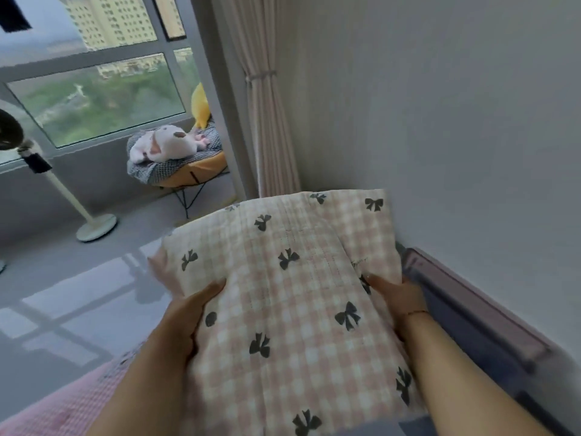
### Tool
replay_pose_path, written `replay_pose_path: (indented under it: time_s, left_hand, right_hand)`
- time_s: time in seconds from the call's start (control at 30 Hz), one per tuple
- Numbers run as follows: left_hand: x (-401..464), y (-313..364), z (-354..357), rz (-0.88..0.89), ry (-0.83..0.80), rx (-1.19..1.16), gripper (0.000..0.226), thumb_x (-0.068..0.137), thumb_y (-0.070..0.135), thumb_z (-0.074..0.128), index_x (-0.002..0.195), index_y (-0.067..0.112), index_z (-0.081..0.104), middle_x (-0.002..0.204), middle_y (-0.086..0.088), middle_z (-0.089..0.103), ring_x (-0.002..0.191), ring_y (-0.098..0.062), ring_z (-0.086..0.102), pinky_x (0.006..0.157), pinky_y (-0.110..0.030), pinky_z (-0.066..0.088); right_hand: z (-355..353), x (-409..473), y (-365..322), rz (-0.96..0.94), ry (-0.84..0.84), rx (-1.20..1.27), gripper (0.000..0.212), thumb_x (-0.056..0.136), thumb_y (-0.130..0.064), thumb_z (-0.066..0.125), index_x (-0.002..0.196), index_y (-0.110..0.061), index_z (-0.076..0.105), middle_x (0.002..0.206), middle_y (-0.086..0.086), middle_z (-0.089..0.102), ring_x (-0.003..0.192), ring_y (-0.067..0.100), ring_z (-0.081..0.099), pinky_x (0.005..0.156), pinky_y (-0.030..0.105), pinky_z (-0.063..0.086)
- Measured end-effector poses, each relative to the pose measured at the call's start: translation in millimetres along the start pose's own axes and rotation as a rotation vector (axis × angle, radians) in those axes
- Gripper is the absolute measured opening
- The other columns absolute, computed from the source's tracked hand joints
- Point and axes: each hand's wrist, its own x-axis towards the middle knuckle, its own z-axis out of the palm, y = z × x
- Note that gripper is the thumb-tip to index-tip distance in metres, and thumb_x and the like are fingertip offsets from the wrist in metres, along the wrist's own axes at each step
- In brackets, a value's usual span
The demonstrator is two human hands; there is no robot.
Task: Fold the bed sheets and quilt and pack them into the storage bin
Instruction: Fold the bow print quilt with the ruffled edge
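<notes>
1. A folded quilt (292, 278), pink-and-cream check with dark bows, fills the centre and lower middle of the frame, held up between both hands.
2. The left hand (185, 316) grasps the quilt's left edge at centre left, thumb lying on top of the fabric and the other fingers hidden under it.
3. The right hand (396, 297) grips the quilt's right edge at centre right, thumb on top, the remaining fingers out of sight beneath; a thin bracelet (415, 313) circles that wrist.
4. Just right of the quilt, along the lower right of the frame, lies a dark blue-grey storage bin (471, 313) with a pale rim, set against the white wall (456, 105).
5. A pink textured bed cover (63, 407) shows in the lower left corner.
6. In the upper left are a window (94, 89), a chair (188, 174) bearing a plush toy (166, 143), and a white floor stand (94, 228); a tied curtain (267, 121) hangs at upper centre.
</notes>
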Motion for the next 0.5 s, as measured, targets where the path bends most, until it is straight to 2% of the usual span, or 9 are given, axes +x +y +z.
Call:
replay_pose_path:
  time_s: [0.07, 0.17, 0.27, 0.33, 0.5]
  left_hand:
    - [18, 3, 42, -0.021, -0.057, 0.049, 0.054, 0.065, 0.028, 0.086, 0.111, 0.009, 0.064, 0.097, -0.017, 0.074, 0.085, -0.039, 0.071, 0.077, -0.056, 0.056]
    - [45, 1, 113, -0.042, -0.127, 0.108, 0.048, 0.067, 0.027, 0.085, 0.104, 0.011, 0.06, 0.095, -0.017, 0.072, 0.081, -0.036, 0.07, 0.064, -0.043, 0.057]
    - [68, -9, 189, -0.085, -0.232, 0.158, 0.058, 0.06, 0.029, 0.089, 0.107, 0.012, 0.06, 0.098, -0.017, 0.073, 0.085, -0.038, 0.071, 0.072, -0.05, 0.058]
    - [77, -15, 220, -0.091, -0.257, 0.178, 0.05, 0.063, 0.027, 0.087, 0.102, 0.014, 0.059, 0.099, -0.017, 0.072, 0.086, -0.038, 0.07, 0.071, -0.048, 0.058]
    - [102, -35, 302, -0.14, -0.372, 0.263, 0.06, 0.064, 0.025, 0.087, 0.116, 0.008, 0.06, 0.095, -0.017, 0.074, 0.081, -0.038, 0.072, 0.066, -0.048, 0.058]
  right_hand:
    - [-32, 18, -1, 0.027, 0.058, 0.018, 0.073, 0.051, -0.05, 0.084, 0.112, -0.013, 0.065, 0.102, 0.005, 0.07, 0.088, 0.028, 0.067, 0.086, 0.045, 0.055]
    - [-85, 46, -3, 0.042, 0.153, 0.051, 0.056, 0.059, -0.043, 0.084, 0.104, -0.015, 0.067, 0.096, 0.005, 0.071, 0.085, 0.027, 0.068, 0.082, 0.043, 0.055]
    - [-142, 81, -1, 0.041, 0.234, 0.084, 0.041, 0.066, -0.037, 0.082, 0.098, -0.017, 0.066, 0.093, 0.005, 0.07, 0.082, 0.025, 0.067, 0.077, 0.036, 0.054]
    - [-164, 94, 3, 0.051, 0.279, 0.076, 0.049, 0.062, -0.04, 0.083, 0.102, -0.016, 0.067, 0.094, 0.005, 0.071, 0.083, 0.026, 0.068, 0.078, 0.037, 0.055]
    - [-220, 118, 22, 0.097, 0.43, 0.12, 0.052, 0.065, -0.036, 0.083, 0.108, -0.012, 0.067, 0.098, 0.008, 0.07, 0.086, 0.027, 0.067, 0.084, 0.04, 0.054]
